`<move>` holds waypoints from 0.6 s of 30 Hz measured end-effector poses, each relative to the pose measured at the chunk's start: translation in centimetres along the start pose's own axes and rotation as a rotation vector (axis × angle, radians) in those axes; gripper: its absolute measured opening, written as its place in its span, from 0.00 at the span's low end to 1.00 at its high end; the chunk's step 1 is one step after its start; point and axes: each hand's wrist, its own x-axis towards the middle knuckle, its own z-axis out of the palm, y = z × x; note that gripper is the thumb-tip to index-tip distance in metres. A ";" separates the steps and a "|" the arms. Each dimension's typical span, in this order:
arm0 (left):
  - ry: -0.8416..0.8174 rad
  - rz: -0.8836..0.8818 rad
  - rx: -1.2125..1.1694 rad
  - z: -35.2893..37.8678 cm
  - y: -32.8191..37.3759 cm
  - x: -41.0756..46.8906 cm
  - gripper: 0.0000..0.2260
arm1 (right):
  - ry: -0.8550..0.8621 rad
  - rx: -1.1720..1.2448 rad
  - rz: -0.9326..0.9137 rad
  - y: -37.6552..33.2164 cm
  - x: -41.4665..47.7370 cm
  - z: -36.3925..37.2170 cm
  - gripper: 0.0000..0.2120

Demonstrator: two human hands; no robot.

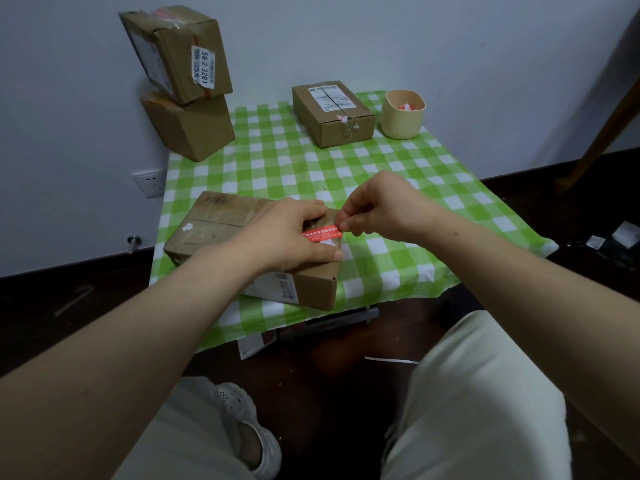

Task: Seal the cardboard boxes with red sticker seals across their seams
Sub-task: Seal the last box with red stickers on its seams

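Note:
A flat cardboard box [214,223] lies at the near left of the green checked table. A red sticker seal [322,233] with white print sits over the box's right end. My left hand [291,233] lies on the box top with fingers curled over its right edge, and it holds the seal's left part down. My right hand [377,209] pinches the seal's right end between thumb and fingertips, just off the box's right edge. How much of the seal is stuck down is hidden by my fingers.
A second cardboard box [332,114] stands at the back of the table [398,188], beside a beige cup [401,116] holding more red stickers. Two stacked boxes [183,81] lean on the wall at the back left. My knees are below the table's front edge.

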 end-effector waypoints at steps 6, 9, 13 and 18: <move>0.004 -0.006 0.010 0.2 -0.2 0.1 0.35 | -0.063 0.070 0.048 -0.3 0.0 0.3 0.05; 0.001 -0.011 -0.008 0.1 -0.2 0.1 0.35 | -0.054 0.149 0.066 0.0 -0.1 0.4 0.06; 0.006 -0.003 0.003 0.1 -0.2 0.1 0.34 | 0.057 0.200 0.062 0.5 -0.4 0.7 0.06; 0.000 0.001 0.020 0.1 -0.2 0.2 0.35 | 0.066 0.095 0.052 0.0 -0.7 1.0 0.06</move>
